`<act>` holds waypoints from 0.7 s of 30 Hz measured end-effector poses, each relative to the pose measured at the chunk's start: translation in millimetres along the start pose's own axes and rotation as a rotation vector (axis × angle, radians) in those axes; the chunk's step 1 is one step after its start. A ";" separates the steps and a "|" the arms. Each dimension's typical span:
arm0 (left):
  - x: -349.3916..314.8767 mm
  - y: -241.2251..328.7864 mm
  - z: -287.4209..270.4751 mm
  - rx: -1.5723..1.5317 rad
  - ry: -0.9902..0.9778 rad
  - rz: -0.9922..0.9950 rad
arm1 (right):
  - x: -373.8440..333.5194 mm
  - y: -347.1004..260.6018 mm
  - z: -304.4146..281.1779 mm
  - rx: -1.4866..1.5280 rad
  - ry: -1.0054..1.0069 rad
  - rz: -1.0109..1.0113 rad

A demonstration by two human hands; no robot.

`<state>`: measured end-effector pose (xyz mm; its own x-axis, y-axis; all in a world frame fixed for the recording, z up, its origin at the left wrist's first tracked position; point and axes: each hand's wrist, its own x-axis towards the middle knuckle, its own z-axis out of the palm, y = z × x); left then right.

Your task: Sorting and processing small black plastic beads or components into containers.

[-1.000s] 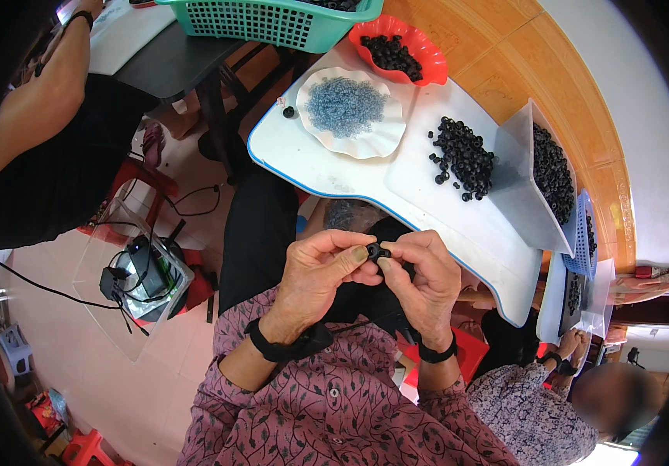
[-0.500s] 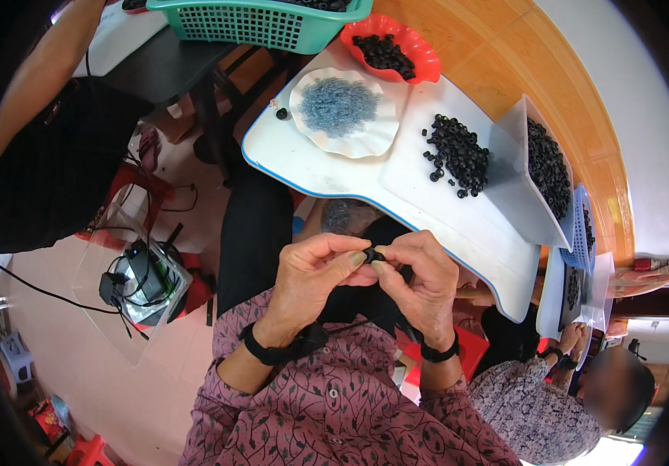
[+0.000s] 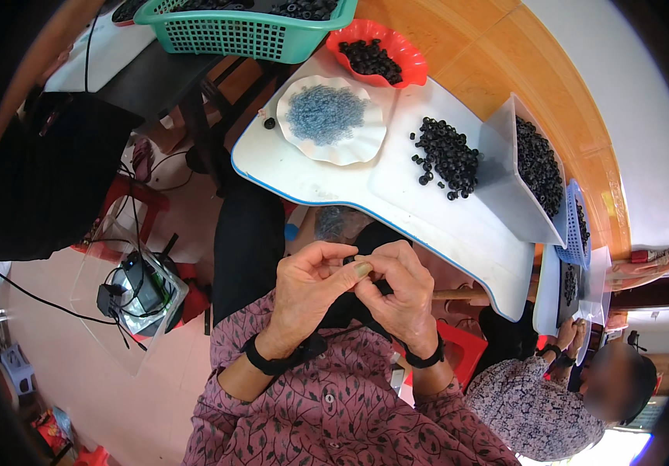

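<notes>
Above my lap, short of the table's near edge, my left hand (image 3: 312, 281) and my right hand (image 3: 398, 293) meet at the fingertips. Between the left thumb and fingers sits a small black ring-like part (image 3: 351, 259), mostly covered. The right thumb and forefinger are pinched together against it; whether they hold something tiny as well is hidden. Beyond the hands, a white scalloped plate (image 3: 357, 152) carries a heap of small clear bluish pieces (image 3: 325, 115). A pile of black ring-like parts (image 3: 447, 155) lies on the white table (image 3: 396, 198) to the right of it.
A red scalloped bowl (image 3: 418, 68) and a green basket (image 3: 233, 33) of black parts stand at the back. A translucent bin (image 3: 500, 167) and a blue basket (image 3: 575, 225) sit at the right. Cabled equipment (image 3: 142, 283) is at left; another person (image 3: 536, 404) works at right.
My right hand has turned inward and its fingers have closed over the black part, which shows less now. The view has shifted slightly.
</notes>
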<state>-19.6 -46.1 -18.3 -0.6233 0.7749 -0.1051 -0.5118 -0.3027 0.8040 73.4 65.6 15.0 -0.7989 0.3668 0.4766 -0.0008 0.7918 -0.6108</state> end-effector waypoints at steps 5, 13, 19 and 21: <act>0.8 -2.5 0.2 -0.047 0.021 -0.026 | -4.6 0.0 2.8 -0.005 0.011 0.013; -0.7 -2.7 -0.8 0.073 0.073 0.017 | -4.3 -5.2 2.7 0.068 -0.022 0.027; 5.1 -2.9 -10.5 -0.176 -0.005 -0.030 | -14.4 0.3 6.0 0.351 0.041 0.343; 4.7 -1.9 -10.3 -0.179 -0.017 -0.017 | -15.3 0.5 9.9 0.328 0.028 0.334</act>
<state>-27.6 -47.6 -26.4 -0.6040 0.7898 -0.1065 -0.6205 -0.3821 0.6848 79.6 55.6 1.1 -0.7712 0.5921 0.2338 0.0598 0.4331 -0.8993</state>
